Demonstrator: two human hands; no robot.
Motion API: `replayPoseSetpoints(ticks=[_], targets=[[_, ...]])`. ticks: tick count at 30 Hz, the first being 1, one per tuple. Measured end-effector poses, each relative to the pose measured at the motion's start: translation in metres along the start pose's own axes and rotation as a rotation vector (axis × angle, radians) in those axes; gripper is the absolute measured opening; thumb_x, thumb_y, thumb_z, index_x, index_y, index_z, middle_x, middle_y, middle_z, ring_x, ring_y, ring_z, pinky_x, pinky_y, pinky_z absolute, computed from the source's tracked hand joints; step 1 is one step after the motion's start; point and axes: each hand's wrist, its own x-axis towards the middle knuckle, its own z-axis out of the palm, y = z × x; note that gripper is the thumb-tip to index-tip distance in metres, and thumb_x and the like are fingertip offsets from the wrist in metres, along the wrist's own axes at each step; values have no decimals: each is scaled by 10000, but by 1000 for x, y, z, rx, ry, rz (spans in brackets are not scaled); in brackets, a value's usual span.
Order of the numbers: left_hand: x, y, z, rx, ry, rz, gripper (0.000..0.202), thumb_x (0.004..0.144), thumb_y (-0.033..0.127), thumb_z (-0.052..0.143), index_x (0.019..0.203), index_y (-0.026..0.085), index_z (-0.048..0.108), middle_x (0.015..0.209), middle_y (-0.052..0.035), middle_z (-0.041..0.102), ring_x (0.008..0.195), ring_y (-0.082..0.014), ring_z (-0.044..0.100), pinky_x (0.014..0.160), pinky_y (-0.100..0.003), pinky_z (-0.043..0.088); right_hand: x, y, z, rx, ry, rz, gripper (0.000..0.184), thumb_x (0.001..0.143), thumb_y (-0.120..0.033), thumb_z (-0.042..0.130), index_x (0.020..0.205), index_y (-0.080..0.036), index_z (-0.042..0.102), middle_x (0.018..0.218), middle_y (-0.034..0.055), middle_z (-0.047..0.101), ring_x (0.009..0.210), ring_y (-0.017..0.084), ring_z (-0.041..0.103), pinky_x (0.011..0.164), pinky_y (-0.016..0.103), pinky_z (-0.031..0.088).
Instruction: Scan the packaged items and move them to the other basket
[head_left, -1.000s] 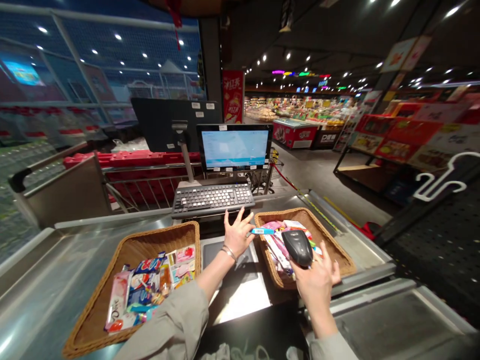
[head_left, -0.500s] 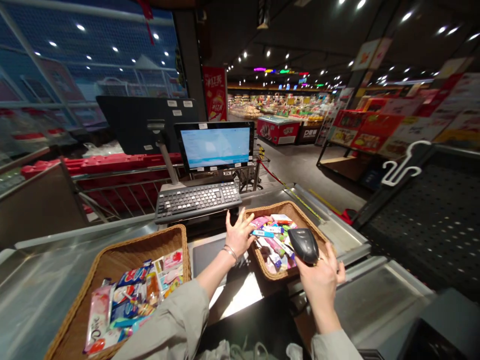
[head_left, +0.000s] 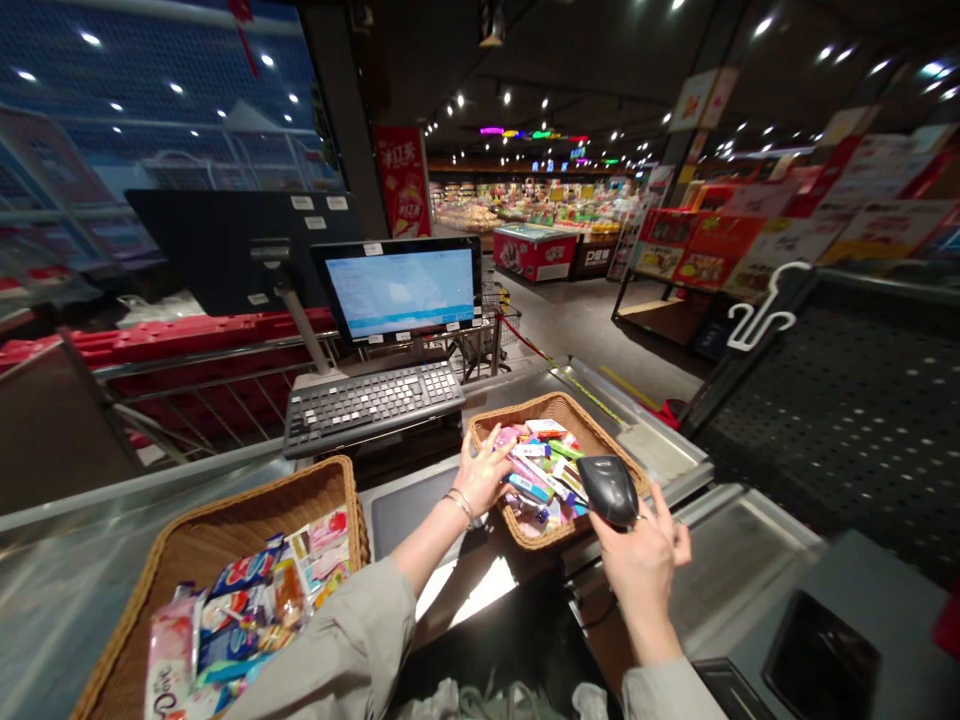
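Observation:
My right hand [head_left: 643,545] grips a black handheld barcode scanner [head_left: 609,490], its head over the right part of a wicker basket [head_left: 559,402]. In that basket lie several small colourful candy packs [head_left: 556,472], with a blue pack [head_left: 529,487] near the front left. My left hand [head_left: 484,475] reaches over the basket's left rim, fingers spread and pointing at the packs. Nothing shows held in it, though some fingertips are hard to make out. At lower left stands a larger wicker basket [head_left: 169,540] with snack packets [head_left: 247,600], partly covered by my left sleeve.
Behind the baskets stand a keyboard [head_left: 375,402] and a lit monitor [head_left: 405,290]. A dark flat plate [head_left: 420,510] is set in the metal counter between the baskets. At right are a black perforated panel [head_left: 840,420] with white hooks [head_left: 761,315] and a dark device [head_left: 821,655].
My view has turned slightly right. The blue pack, earlier by my left fingertips, now lies lower among the others. My right hand keeps the scanner over the basket.

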Motion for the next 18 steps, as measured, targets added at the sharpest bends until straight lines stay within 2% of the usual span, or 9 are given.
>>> replayPoseSetpoints(ticks=[3, 8, 12, 18], targets=[[1, 2, 4, -10, -28, -7, 272, 859, 478, 652, 1075, 314, 677, 1483, -28, 509, 1479, -343, 253, 1129, -758, -23, -1, 0, 0, 0, 16, 1, 412, 792, -591, 531, 763, -200, 657, 1011, 138, 721, 1290, 320, 476, 1101, 548, 153], [-2, 3, 0, -2, 88, -123, 439, 890, 460, 612, 1295, 292, 587, 1480, -97, 506, 1463, -334, 299, 1153, -725, -5, -2, -1, 0, 5, -9, 4, 418, 796, -594, 522, 763, -199, 657, 1027, 135, 723, 1303, 322, 466, 1100, 558, 146], [-6, 1, -9, 1, 103, -162, 447, 898, 439, 602, 1321, 297, 568, 1499, -99, 481, 1461, -332, 303, 1158, -717, 15, -1, -6, 4, 15, -37, 17, 397, 779, -583, 531, 760, -206, 656, 1026, 126, 725, 1306, 323, 461, 1098, 561, 134], [-20, -6, -21, 22, 118, -216, 430, 918, 442, 570, 1321, 294, 557, 1518, -93, 457, 1477, -325, 267, 1157, -719, 47, 2, -23, 21, 71, 11, 20, 380, 781, -570, 537, 722, -212, 648, 966, 123, 733, 1282, 326, 488, 1081, 569, 150]])
